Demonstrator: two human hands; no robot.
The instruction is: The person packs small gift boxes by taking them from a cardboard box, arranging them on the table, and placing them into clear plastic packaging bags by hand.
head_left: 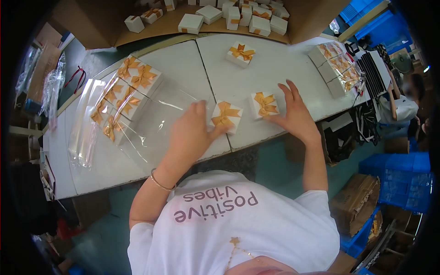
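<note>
My left hand [190, 130] is beside a small white gift box with a gold ribbon bow [227, 117], its thumb reaching the box's near edge and its fingers apart to the left. Slightly blurred, that hand appears to grip nothing. My right hand [297, 113] is open at the right of a second white bow-tied box [265, 105], thumb at its near corner and fingers spread upward. Both boxes stand on the white table, a narrow gap between them. A third bow-tied box [241, 54] sits farther back.
At the left, bow-topped boxes [133, 89] stand in a block, with clear plastic film [172, 107] beside them and plastic sleeves [82, 137] farther left. Another wrapped-looking block [334, 68] is at the right. A large cardboard carton [160, 35] at the back holds loose white boxes.
</note>
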